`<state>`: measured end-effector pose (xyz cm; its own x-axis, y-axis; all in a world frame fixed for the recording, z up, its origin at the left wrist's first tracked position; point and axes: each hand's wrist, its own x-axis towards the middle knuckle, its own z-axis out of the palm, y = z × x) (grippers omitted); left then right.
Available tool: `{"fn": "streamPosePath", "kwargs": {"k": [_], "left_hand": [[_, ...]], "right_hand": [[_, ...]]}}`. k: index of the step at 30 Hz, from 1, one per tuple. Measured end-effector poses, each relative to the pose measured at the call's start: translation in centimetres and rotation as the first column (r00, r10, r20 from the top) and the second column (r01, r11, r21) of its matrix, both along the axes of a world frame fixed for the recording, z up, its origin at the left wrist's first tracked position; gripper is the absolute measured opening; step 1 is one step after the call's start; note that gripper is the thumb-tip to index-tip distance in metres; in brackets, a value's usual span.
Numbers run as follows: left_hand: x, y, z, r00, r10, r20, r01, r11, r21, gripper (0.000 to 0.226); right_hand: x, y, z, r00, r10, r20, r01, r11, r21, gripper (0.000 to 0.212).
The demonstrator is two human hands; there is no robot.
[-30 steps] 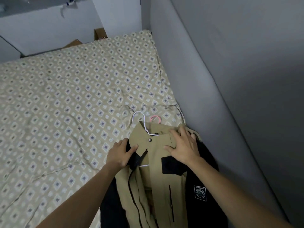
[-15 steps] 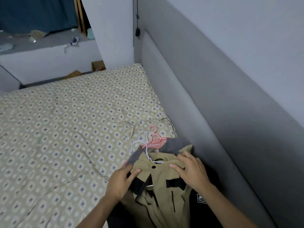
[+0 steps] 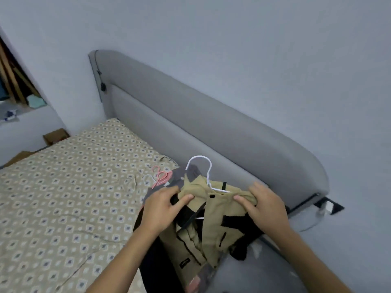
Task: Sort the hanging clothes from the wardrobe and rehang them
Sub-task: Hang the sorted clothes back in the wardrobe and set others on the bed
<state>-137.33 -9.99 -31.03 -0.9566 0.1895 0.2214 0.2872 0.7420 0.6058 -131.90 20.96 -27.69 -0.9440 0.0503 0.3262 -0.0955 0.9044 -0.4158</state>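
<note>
**Jacket could slide off its hanger**

Both hands, left (image 3: 161,210) and right (image 3: 267,208), grip the shoulders of the tan jacket (image 3: 211,220), held up beside the headboard (image 3: 190,127). If it tilts, the white hanger (image 3: 206,176) may slip free or snag the pink hanger (image 3: 161,176) on the bed (image 3: 63,197).

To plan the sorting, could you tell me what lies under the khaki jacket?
Under the khaki jacket show a grey garment and pink hanger; anything deeper is covered.
</note>
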Motion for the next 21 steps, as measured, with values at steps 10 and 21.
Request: {"fn": "streamPosePath", "kwargs": {"k": [10,21], "left_hand": [[7.8,14.2,12.2,0.881,-0.423,-0.211,0.415,0.906,-0.083,0.056],[21.7,26.3,13.4,0.585,-0.791,-0.18,0.792,0.605,-0.083,0.059]], "right_hand": [[20.3,8.5,6.7,0.91,-0.412,-0.039,0.396,0.895,-0.205,0.059],[43.7,9.9,7.3,0.602,-0.797,-0.042,0.76,0.588,-0.277,0.061]]}}
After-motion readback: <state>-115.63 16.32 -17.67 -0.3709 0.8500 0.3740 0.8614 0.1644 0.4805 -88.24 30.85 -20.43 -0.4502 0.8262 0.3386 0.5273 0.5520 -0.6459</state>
